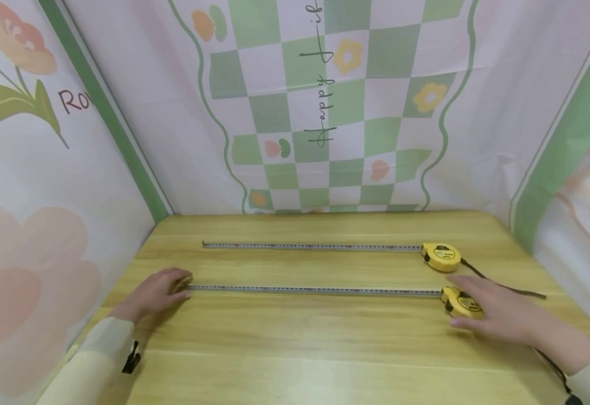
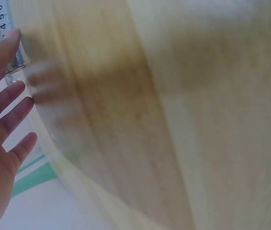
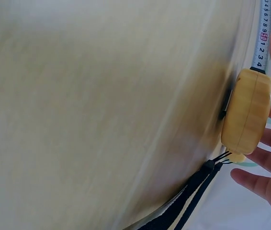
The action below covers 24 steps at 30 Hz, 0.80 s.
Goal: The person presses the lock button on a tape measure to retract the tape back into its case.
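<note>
Two yellow tape measures lie on the table with their blades drawn out to the left. The farther tape measure (image 1: 442, 257) has no hand on it. My right hand (image 1: 503, 306) is around the nearer tape measure (image 1: 461, 302), thumb on the near side and fingers on the far side, spread loosely. In the right wrist view, that case (image 3: 247, 112) stands beside the spread fingers, without a visible grip. At the hook end of the nearer blade (image 1: 310, 289), my left hand (image 1: 155, 291) has its thumb and fingers apart. The left wrist view shows the thumb over the blade (image 2: 1, 21), fingers loosely extended.
The wooden table (image 1: 295, 349) has rounded back corners. A black strap (image 1: 508, 287) trails right from the farther tape measure, and another strap (image 3: 188, 196) from the nearer one. Printed cloth (image 1: 173, 101) hangs behind and on both sides.
</note>
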{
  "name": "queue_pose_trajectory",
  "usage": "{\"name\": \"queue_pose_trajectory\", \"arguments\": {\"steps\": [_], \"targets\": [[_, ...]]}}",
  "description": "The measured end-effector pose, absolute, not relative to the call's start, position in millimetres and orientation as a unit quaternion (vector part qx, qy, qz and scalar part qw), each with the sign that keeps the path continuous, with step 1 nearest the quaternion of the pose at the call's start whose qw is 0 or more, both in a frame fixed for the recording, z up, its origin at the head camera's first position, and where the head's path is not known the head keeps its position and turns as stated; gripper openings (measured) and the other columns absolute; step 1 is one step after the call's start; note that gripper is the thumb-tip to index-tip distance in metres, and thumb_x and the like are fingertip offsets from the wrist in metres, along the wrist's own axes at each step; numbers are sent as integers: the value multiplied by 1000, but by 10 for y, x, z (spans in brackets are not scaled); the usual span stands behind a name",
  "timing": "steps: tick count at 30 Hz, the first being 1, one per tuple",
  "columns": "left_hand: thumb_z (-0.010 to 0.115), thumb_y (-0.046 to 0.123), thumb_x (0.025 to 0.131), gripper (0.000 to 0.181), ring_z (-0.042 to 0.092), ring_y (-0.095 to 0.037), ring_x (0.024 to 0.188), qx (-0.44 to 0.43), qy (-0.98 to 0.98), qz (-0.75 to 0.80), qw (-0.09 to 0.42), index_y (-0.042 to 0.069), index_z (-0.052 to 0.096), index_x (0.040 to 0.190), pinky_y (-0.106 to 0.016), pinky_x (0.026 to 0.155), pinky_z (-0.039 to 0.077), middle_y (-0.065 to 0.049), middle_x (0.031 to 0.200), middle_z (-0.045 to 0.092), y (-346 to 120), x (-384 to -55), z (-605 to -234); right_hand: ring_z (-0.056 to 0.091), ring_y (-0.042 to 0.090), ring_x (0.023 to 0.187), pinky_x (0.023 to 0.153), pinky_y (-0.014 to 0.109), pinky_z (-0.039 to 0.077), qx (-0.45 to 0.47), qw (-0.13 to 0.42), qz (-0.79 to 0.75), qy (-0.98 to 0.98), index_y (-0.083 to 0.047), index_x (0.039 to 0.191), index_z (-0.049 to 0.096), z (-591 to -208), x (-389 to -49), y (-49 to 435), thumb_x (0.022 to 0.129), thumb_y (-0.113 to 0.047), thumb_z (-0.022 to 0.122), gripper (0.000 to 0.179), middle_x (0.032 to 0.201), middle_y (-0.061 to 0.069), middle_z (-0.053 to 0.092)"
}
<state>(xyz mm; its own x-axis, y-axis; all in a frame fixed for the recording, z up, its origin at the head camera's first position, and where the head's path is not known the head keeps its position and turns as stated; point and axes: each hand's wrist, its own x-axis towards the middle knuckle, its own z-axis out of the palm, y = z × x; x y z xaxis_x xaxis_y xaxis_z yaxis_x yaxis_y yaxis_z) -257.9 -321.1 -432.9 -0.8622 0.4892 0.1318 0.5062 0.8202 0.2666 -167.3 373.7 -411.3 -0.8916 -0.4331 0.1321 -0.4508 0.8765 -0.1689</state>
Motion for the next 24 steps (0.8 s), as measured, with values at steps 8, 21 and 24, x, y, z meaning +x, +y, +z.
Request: {"name": "queue_pose_trajectory", "arguments": {"steps": [8,21,24], "targets": [[74,11,86,25,60,-33,103,-244,-942,-233,8,3,67,109,-51,91,48,-10,108,65,-3205,-2640,-4389,47,50,118,90,66,41,235,50,100,-966,2,140,45,-4146,-1642,3743,77,-60,73,92,135,32,46],[74,8,86,19,61,-29,98,-215,-931,-296,-9,4,68,103,-48,87,50,-6,103,64,-3222,-2644,-4380,47,50,117,91,64,39,250,62,115,-959,3,138,46,-4192,-1670,3728,74,-57,76,93,133,30,49],[74,7,86,17,61,-26,94,-207,-930,-302,-16,5,68,101,-45,85,52,-5,100,64,-3223,-2637,-4385,46,50,118,90,65,39,252,62,111,-959,4,137,46,-4215,-1676,3727,75,-56,76,91,133,30,48]]}}
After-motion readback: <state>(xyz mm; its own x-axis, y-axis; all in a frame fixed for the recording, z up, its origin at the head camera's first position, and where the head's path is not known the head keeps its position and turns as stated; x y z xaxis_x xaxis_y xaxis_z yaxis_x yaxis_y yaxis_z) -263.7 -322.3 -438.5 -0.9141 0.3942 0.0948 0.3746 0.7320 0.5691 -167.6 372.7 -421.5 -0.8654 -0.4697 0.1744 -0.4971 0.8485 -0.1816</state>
